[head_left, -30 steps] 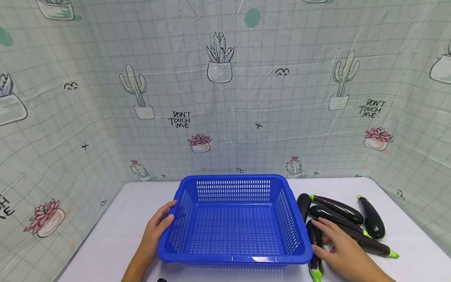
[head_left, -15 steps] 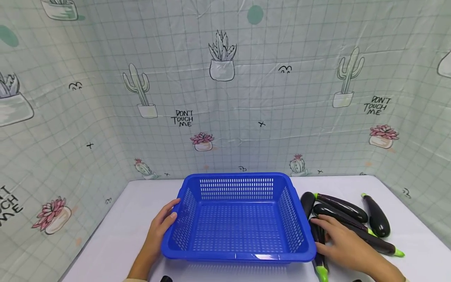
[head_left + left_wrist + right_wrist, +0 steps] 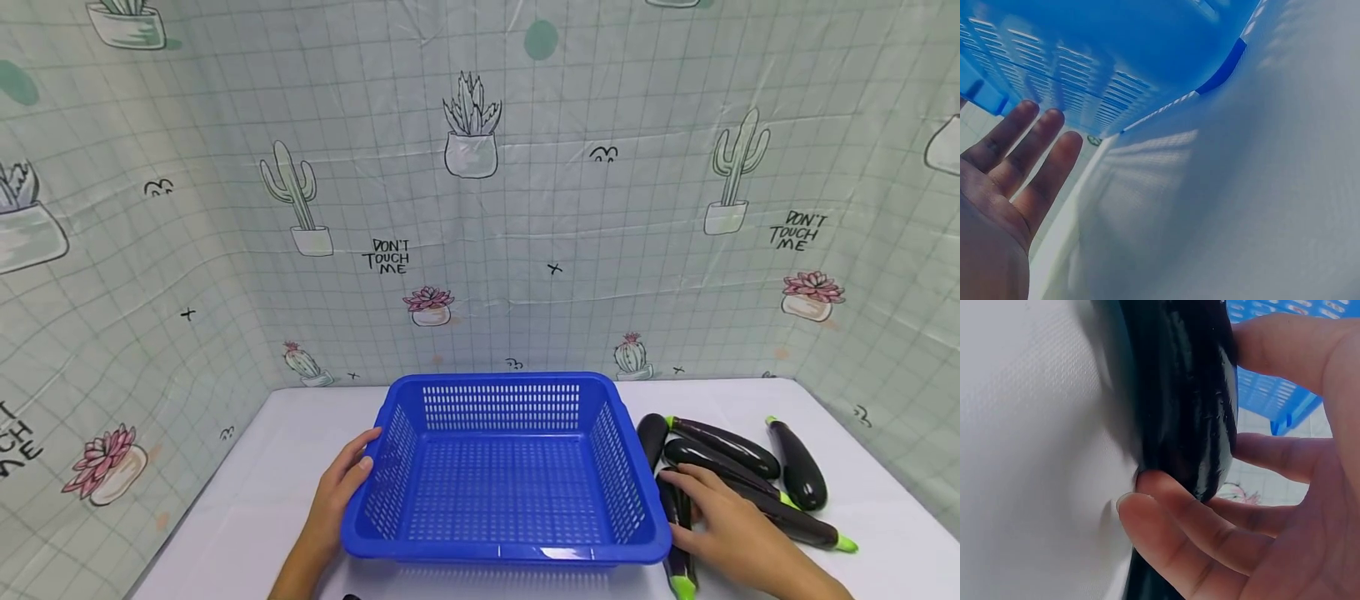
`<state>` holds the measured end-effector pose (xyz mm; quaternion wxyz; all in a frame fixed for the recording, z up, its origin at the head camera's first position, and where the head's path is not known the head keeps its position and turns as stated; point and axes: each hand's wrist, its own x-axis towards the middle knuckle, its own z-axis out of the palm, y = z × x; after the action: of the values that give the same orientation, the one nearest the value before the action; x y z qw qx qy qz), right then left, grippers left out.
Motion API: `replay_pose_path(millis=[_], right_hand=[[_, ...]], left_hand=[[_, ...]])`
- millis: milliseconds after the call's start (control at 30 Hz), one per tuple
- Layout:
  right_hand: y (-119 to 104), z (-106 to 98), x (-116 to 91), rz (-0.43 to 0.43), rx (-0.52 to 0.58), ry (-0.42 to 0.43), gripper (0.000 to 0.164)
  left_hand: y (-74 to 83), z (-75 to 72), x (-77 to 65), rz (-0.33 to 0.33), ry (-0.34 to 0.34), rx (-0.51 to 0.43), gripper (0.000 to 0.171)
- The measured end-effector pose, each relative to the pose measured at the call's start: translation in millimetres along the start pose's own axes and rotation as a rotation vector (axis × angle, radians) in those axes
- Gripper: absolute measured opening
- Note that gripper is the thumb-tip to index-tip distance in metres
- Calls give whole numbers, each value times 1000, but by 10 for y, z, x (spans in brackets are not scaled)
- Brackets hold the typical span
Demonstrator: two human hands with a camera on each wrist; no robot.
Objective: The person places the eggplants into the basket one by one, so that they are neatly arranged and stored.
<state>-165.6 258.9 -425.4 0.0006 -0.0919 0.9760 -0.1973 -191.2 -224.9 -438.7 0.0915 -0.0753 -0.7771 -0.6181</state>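
Note:
A blue plastic basket (image 3: 495,487) with slotted walls stands on the white table, with nothing inside it. My left hand (image 3: 337,492) is at its left side, thumb and index fingertip right at the rim. In the left wrist view, the other fingers (image 3: 1050,178) extend nearly straight against the slotted wall. To the right of the basket my right hand (image 3: 723,525) holds a dark, glossy eggplant (image 3: 677,542) whose green stem end points toward me. In the right wrist view, the thumb lies on one side of that eggplant (image 3: 1179,394) and the fingers curl around its rounded end.
Several other eggplants lie right of the basket, including one by its wall (image 3: 652,437), a pair crossing behind my right hand, and a separate eggplant (image 3: 801,467) farther right. A small black object (image 3: 351,597) shows at the bottom edge. Patterned cloth (image 3: 525,208) surrounds the table.

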Motion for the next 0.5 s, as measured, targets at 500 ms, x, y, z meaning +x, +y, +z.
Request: replay_pose_path(millis=[500], right_hand=[[60,4,-3,-18,67,-26,72]], left_hand=[[-28,-4,1,28,8,8,42]])
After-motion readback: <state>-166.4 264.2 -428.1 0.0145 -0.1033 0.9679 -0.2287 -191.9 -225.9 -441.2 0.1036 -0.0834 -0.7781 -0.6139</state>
